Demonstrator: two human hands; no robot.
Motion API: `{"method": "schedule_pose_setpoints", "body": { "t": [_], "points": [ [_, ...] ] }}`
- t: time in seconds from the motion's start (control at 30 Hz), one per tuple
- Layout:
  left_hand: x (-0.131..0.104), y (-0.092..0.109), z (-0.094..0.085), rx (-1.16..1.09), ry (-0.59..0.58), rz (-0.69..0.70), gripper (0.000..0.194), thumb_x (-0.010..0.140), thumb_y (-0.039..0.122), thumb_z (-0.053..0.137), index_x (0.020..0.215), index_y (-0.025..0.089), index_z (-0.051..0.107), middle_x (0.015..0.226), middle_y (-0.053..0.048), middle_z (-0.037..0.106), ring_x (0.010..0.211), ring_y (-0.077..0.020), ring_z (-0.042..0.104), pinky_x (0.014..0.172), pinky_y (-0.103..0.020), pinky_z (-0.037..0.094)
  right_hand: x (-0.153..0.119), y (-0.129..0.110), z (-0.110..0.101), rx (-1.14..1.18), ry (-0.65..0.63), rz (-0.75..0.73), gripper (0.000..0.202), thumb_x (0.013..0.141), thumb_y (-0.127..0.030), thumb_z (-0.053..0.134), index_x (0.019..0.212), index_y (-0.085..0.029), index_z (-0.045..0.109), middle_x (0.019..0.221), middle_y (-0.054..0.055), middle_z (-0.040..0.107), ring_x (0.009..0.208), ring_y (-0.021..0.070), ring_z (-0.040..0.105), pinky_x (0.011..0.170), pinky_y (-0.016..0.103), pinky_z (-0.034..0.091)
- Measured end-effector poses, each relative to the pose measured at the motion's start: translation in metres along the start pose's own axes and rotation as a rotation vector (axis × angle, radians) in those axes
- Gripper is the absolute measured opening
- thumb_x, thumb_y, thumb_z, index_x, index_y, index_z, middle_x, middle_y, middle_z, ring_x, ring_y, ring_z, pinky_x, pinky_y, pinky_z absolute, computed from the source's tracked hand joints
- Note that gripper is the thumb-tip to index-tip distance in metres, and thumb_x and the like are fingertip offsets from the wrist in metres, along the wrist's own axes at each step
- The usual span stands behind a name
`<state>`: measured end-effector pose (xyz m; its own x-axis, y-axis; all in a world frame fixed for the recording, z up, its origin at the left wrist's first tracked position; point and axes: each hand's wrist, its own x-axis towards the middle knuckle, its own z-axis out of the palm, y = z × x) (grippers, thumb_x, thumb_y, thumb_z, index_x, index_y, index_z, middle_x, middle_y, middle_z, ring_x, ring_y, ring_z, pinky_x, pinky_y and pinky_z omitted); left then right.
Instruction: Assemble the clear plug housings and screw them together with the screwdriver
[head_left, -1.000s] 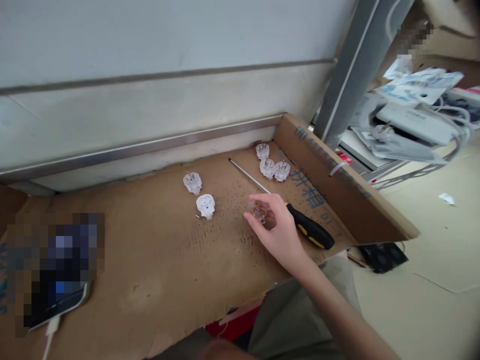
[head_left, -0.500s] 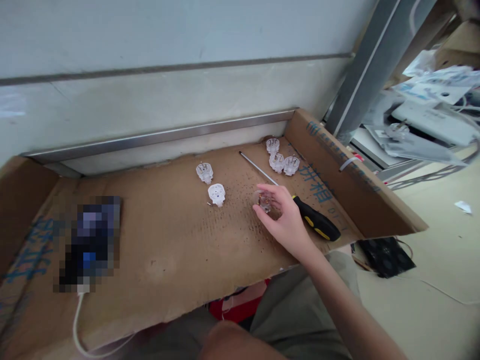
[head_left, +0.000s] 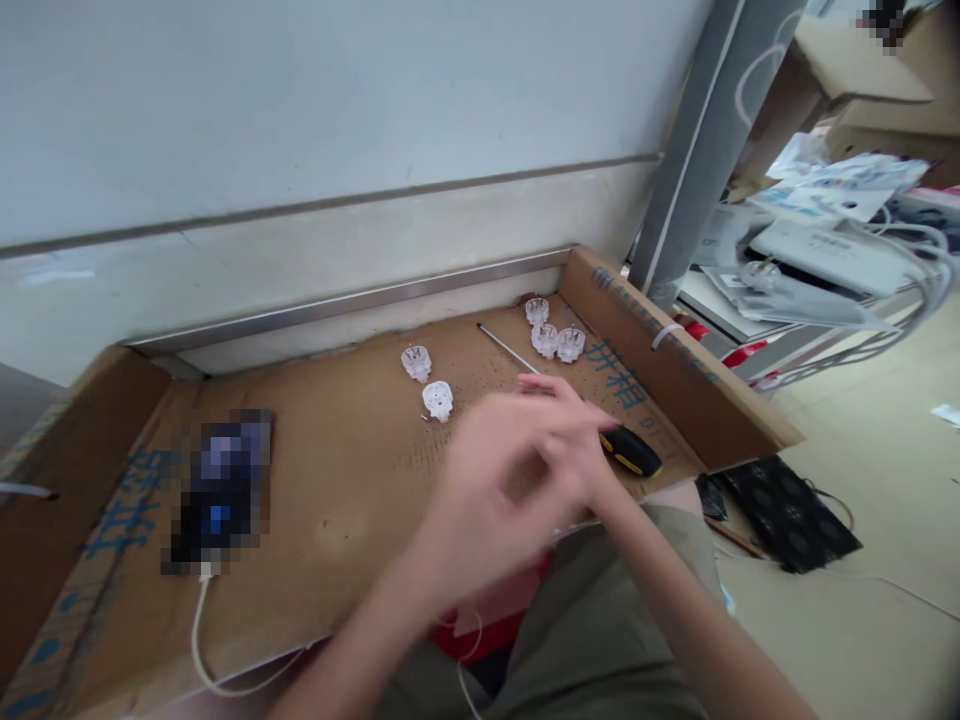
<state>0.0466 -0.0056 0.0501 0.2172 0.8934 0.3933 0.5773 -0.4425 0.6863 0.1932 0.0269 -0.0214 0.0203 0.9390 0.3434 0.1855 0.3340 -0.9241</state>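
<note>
My left hand (head_left: 495, 475), smeared by motion, crosses in front of my right hand (head_left: 581, 450) above the cardboard. Its fingers overlap those of the right hand, and their exact grip is unclear. The right hand's fingers are curled around the clear plug seen there in the earlier frame; the left hand now hides that plug. Close behind the right wrist lies a screwdriver (head_left: 632, 452) with a black and yellow handle, its shaft pointing away to the left. A clear plug with pins up (head_left: 416, 363) and a white plug piece (head_left: 438, 400) lie left of its tip.
Several clear plugs (head_left: 570, 345) cluster at the far right of the cardboard tray (head_left: 300, 530). A pixelated device (head_left: 225, 480) with a white cable (head_left: 196, 630) lies at left. Raised cardboard walls flank the tray; a metal post (head_left: 682, 150) stands beyond. Bagged items (head_left: 810, 280) are stacked at right.
My left hand has come into view from below and moved over my right hand, covering the plug. The view has shifted slightly. The screwdriver and loose plugs stay put on the cardboard.
</note>
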Motion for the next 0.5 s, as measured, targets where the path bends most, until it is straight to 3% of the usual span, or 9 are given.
{"method": "schedule_pose_setpoints", "body": {
  "t": [0.13, 0.27, 0.37, 0.5],
  "points": [
    [0.032, -0.028, 0.002, 0.079, -0.054, 0.053, 0.024, 0.087, 0.032, 0.053, 0.108, 0.027, 0.063, 0.103, -0.001, 0.069, 0.094, -0.0186, 0.061, 0.088, -0.037, 0.048, 0.001, 0.002, 0.001, 0.048, 0.012, 0.018, 0.042, 0.082, -0.031, 0.058, 0.121, -0.021, 0.046, 0.121, 0.009, 0.052, 0.104, 0.013, 0.057, 0.095, 0.03, 0.049],
    [0.038, -0.057, 0.019, 0.036, -0.146, 0.039, 0.019, 0.086, 0.035, 0.055, 0.098, 0.025, 0.065, 0.092, 0.0, 0.07, 0.083, -0.0162, 0.063, 0.079, -0.032, 0.049, 0.001, 0.003, 0.004, 0.06, 0.003, 0.03, 0.051, 0.082, -0.031, 0.057, 0.129, -0.022, 0.04, 0.133, 0.011, 0.042, 0.107, 0.0135, 0.057, 0.094, 0.03, 0.05],
    [0.034, -0.062, 0.024, -0.005, -0.147, 0.038, 0.017, 0.087, 0.031, 0.053, 0.097, 0.024, 0.064, 0.091, 0.0, 0.07, 0.083, -0.0153, 0.063, 0.078, -0.03, 0.048, 0.002, 0.001, 0.006, 0.055, -0.01, 0.031, 0.051, 0.08, -0.028, 0.06, 0.129, -0.023, 0.045, 0.133, 0.01, 0.042, 0.117, 0.0162, 0.051, 0.104, 0.035, 0.044],
    [0.033, -0.061, 0.021, 0.063, -0.064, 0.053, 0.016, 0.088, 0.032, 0.053, 0.095, 0.023, 0.064, 0.09, -0.002, 0.07, 0.083, -0.0165, 0.063, 0.08, -0.033, 0.048, 0.001, -0.001, 0.006, 0.109, 0.002, 0.092, 0.051, 0.081, -0.029, 0.059, 0.13, -0.025, 0.045, 0.137, 0.007, 0.041, 0.128, 0.0167, 0.041, 0.11, 0.037, 0.038]
  ]
}}
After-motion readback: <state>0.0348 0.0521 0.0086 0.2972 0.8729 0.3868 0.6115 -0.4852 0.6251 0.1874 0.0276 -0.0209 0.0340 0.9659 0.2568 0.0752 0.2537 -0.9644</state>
